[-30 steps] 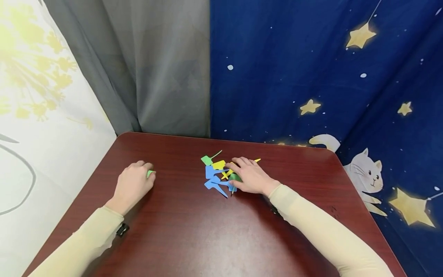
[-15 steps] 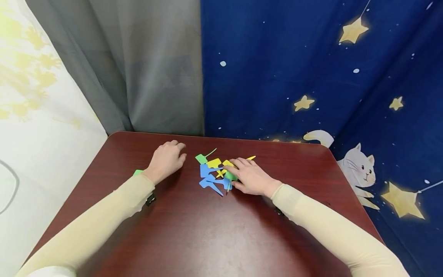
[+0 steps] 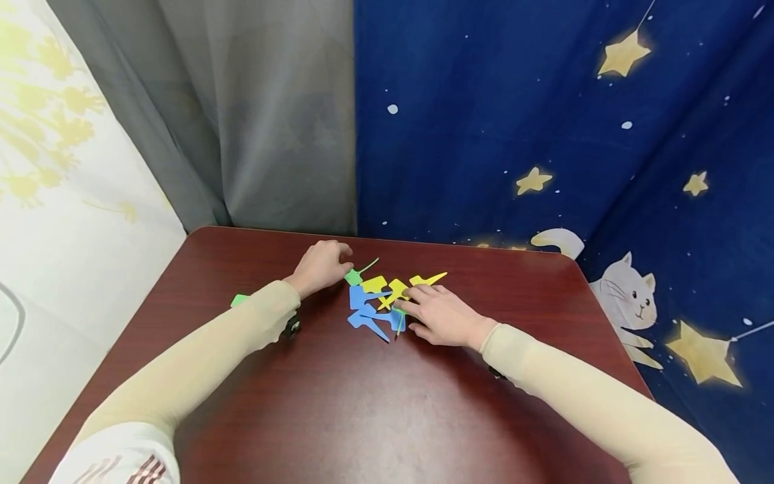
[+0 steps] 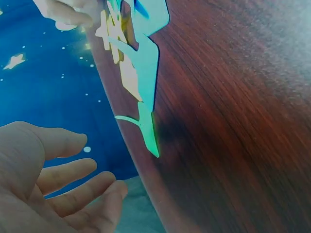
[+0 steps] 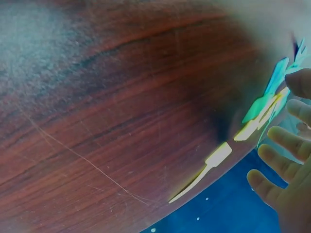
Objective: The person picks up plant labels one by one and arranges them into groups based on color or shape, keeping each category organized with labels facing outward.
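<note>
A small pile of plastic plant labels lies mid-table. My left hand [image 3: 322,265] is at the pile's left end, beside a green plant label [image 3: 353,276]. In the left wrist view its fingers are apart and hold nothing, with the green label [image 4: 148,130] a short way off. My right hand [image 3: 449,316] hovers over the pile's right side, fingers spread, partly hiding another green label [image 5: 256,108]. Around it lie yellow labels [image 3: 396,289] and blue labels [image 3: 370,325]. One yellow label [image 3: 428,279] lies apart, just beyond the right fingers.
A separate green label [image 3: 239,300] lies on the left of the dark red wooden table [image 3: 363,417], partly behind my left sleeve. Grey curtain [image 3: 284,134] and blue star-patterned curtain [image 3: 459,134] hang along the far edge.
My left hand has let go of the green label at the left and moved right to the pile. The right hand has shifted slightly, and more of the outer yellow label shows.
</note>
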`<state>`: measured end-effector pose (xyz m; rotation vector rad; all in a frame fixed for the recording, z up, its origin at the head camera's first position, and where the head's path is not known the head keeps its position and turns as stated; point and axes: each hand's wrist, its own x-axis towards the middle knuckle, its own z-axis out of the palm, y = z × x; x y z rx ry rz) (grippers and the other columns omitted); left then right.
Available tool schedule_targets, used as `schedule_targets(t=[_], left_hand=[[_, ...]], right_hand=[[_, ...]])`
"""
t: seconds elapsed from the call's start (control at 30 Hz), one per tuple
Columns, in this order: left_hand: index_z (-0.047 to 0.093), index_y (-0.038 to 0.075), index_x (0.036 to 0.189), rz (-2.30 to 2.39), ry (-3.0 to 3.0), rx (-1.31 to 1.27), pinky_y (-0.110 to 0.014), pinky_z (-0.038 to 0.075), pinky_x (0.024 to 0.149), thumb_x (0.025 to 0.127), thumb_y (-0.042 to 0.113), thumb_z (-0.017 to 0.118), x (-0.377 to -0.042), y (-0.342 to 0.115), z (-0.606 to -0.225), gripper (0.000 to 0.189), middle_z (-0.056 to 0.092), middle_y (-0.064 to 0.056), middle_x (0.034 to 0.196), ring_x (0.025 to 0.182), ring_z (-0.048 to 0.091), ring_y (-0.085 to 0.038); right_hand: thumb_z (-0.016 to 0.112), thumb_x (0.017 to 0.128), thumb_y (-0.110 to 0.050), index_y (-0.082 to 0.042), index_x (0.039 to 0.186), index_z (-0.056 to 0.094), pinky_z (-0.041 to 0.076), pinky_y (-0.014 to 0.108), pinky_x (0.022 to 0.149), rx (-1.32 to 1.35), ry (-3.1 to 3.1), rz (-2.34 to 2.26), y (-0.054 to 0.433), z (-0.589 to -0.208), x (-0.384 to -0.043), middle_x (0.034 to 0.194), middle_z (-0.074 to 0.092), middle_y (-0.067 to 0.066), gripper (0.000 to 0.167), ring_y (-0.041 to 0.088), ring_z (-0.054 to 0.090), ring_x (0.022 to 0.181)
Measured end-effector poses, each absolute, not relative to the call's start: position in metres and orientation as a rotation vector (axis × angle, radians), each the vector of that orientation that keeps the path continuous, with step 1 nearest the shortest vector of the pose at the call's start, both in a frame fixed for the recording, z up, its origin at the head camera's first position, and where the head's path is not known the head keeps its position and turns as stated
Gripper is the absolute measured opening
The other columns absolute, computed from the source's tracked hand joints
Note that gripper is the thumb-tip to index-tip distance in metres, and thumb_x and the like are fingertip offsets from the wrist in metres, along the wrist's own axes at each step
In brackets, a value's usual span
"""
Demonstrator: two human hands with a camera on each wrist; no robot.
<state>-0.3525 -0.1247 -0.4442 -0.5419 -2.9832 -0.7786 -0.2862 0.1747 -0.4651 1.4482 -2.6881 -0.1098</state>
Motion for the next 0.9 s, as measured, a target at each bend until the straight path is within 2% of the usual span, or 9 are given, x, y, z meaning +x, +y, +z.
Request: schedule_targets(t=[0.2, 0.47, 0.63, 0.77, 0.9], left_hand=[[0.071, 0.002, 0.123, -0.762, -2.996, -0.593, -0.044, 0.055, 0.087, 0.094, 0.019, 0.069, -0.365, -0.109, -0.448, 0.033, 0.070, -0.013, 0.116, 0.100, 0.067, -0.026], [0.072, 0.003, 0.122, -0.735, -3.048, -0.533, -0.043, 0.055, 0.086, 0.094, 0.019, 0.070, -0.377, -0.094, -0.456, 0.032, 0.069, -0.014, 0.118, 0.097, 0.066, -0.027], [0.075, 0.003, 0.115, -0.723, -3.038, -0.491, -0.043, 0.057, 0.079, 0.093, 0.022, 0.072, -0.388, -0.083, -0.462, 0.029, 0.072, -0.013, 0.109, 0.088, 0.066, -0.026], [0.078, 0.007, 0.095, -0.707, -3.048, -0.464, -0.038, 0.056, 0.067, 0.092, 0.026, 0.074, -0.396, -0.074, -0.469, 0.019, 0.072, -0.007, 0.089, 0.074, 0.063, -0.022], [0.072, 0.012, 0.071, -0.682, -3.063, -0.469, -0.033, 0.048, 0.055, 0.093, 0.026, 0.074, -0.401, -0.067, -0.474, 0.026, 0.062, -0.003, 0.064, 0.061, 0.058, -0.021]], right_hand=[[0.068, 0.094, -0.034, -0.019, 0.143, 0.058, 0.047, 0.048, 0.098, 1.469, -2.683, -0.137, 0.175, -0.467, -0.276, 0.140, 0.055, 0.010, 0.052, 0.027, 0.052, 0.127], [0.065, 0.096, -0.037, -0.021, 0.142, 0.057, 0.047, 0.047, 0.097, 1.492, -2.646, -0.204, 0.173, -0.475, -0.275, 0.139, 0.054, 0.008, 0.050, 0.026, 0.052, 0.125], [0.066, 0.095, -0.038, -0.021, 0.140, 0.058, 0.048, 0.047, 0.096, 1.498, -2.605, -0.198, 0.173, -0.478, -0.273, 0.137, 0.055, 0.008, 0.049, 0.026, 0.054, 0.123], [0.065, 0.095, -0.039, -0.021, 0.140, 0.058, 0.048, 0.047, 0.094, 1.499, -2.568, -0.186, 0.173, -0.482, -0.270, 0.137, 0.055, 0.008, 0.049, 0.025, 0.054, 0.121], [0.065, 0.095, -0.039, -0.021, 0.139, 0.059, 0.049, 0.045, 0.094, 1.474, -2.548, -0.173, 0.174, -0.485, -0.270, 0.135, 0.056, 0.007, 0.048, 0.024, 0.055, 0.121]])
